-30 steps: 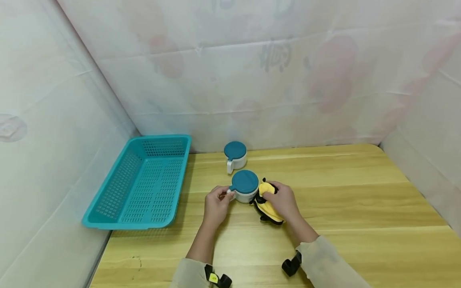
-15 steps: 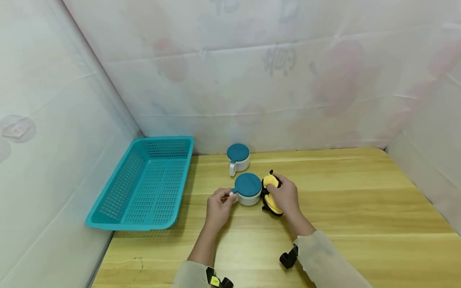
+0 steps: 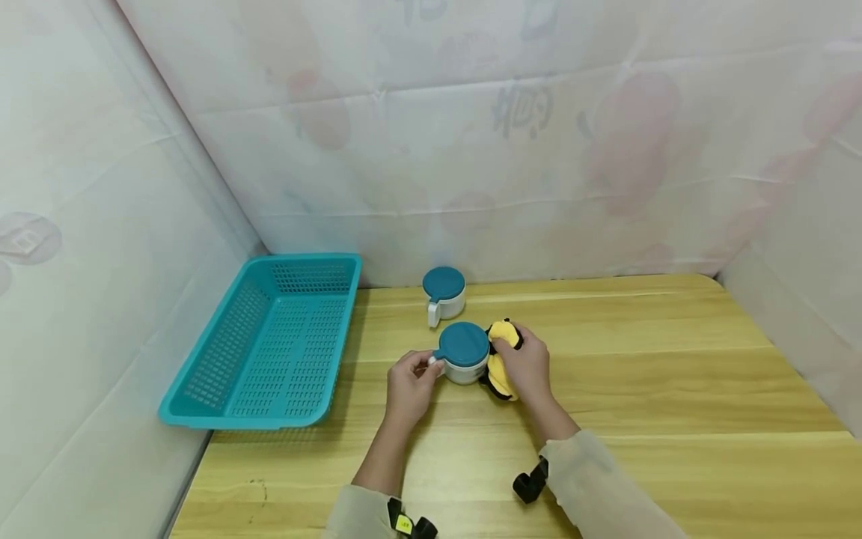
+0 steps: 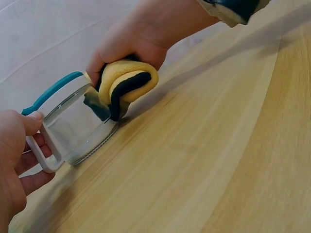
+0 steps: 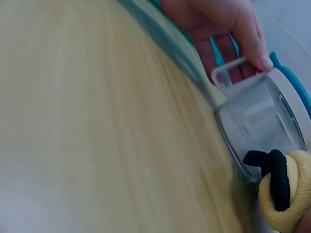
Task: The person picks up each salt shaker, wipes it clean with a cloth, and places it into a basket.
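Note:
A clear glass seasoning jar point(image 3: 465, 372) with a teal-blue lid point(image 3: 464, 343) and a white side handle point(image 4: 49, 149) stands on the wooden table. My left hand point(image 3: 409, 385) holds it by the handle, thumb on top near the lid's tab. In my right hand point(image 3: 528, 364) is a folded yellow cloth point(image 3: 500, 374) with black edging, gripped from above. The cloth lies against the jar's right side, a dark corner of it on the glass in the left wrist view. Just behind stands a second, similar lidded jar point(image 3: 446, 305), untouched.
A teal plastic basket point(image 3: 328, 397) with perforated walls sits at the table's left edge. The wooden table point(image 3: 673, 374) stretches away to the right. Printed fabric sheets point(image 3: 417, 165) hang as walls behind and at both sides.
My right hand and the cloth shifted slightly up and right along the jar's side, then back left against it. My left hand keeps its hold on the handle.

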`<state>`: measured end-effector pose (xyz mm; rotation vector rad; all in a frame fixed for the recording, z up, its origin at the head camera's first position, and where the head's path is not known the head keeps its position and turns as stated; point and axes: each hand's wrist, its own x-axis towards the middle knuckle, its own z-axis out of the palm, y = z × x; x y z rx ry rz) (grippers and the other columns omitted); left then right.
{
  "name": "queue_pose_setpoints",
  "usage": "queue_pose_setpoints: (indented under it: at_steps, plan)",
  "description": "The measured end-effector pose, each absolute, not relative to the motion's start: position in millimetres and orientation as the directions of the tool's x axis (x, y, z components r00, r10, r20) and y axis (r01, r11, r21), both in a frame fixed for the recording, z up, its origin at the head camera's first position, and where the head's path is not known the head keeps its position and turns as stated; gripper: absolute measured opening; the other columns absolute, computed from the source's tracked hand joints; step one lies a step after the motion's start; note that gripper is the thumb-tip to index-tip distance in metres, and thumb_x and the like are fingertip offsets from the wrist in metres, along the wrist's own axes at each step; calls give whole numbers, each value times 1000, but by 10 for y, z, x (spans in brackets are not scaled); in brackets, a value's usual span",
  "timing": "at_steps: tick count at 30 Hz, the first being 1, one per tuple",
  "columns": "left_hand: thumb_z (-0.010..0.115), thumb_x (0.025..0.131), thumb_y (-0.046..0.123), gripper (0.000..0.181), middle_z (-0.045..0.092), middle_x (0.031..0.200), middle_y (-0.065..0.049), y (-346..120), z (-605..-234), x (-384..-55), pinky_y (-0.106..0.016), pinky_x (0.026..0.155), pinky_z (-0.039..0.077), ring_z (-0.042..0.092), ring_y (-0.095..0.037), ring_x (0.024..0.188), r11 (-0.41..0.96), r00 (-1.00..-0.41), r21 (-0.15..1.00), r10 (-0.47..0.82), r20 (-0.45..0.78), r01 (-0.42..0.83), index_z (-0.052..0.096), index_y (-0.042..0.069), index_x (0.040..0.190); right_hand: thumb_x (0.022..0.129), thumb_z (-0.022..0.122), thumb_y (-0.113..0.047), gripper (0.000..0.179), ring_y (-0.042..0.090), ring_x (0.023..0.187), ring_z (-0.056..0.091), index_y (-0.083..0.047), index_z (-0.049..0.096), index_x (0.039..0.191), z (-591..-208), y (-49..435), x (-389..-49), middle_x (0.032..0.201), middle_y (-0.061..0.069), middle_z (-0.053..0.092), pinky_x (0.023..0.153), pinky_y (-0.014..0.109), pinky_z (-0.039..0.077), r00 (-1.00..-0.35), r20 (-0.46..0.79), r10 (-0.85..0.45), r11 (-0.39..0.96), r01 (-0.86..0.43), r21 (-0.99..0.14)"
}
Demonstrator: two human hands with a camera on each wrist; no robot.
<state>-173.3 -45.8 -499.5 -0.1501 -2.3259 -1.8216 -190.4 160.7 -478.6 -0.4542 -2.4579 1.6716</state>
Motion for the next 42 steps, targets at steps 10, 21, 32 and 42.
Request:
queue_pose_setpoints:
  at_steps: [10,21,32,42]
  plan:
    - [75,87,11,12,71,92,-4,-452,-5001,-1738,-23,73,58,67,-15,85,251,-974,947,-54,219,199,76,6,98,92,63,-22,50,25,109,59,-8,53,140,-4793,1495,-1681,133,13,60,91,39,51,-935,-62,348,290,171,-942]
    - [75,88,12,13,71,92,-4,-473,-4992,-1734,-22,72,57,65,-15,84,260,-968,939,-45,245,226,75,6,99,85,66,-10,44,22,97,64,-7,64,129,-4815,1398,-1413,124,12,67,77,30,54,-939,118,322,436,36,-899]
    - [74,89,12,13,70,92,-5,-489,-4967,-1747,-22,73,57,66,-16,85,261,-968,936,-29,251,235,75,6,99,87,69,-18,45,21,95,63,-16,63,132,-4818,1440,-1319,127,7,65,76,29,54,-958,23,286,414,101,-905]
    - [73,89,12,13,70,93,-4,-491,-4990,-1745,-23,74,58,66,-15,86,256,-972,939,5,236,230,75,6,100,88,68,-19,46,22,100,61,-15,61,133,-4744,1600,-1478,127,9,64,79,26,54,-960,-100,260,300,179,-937]
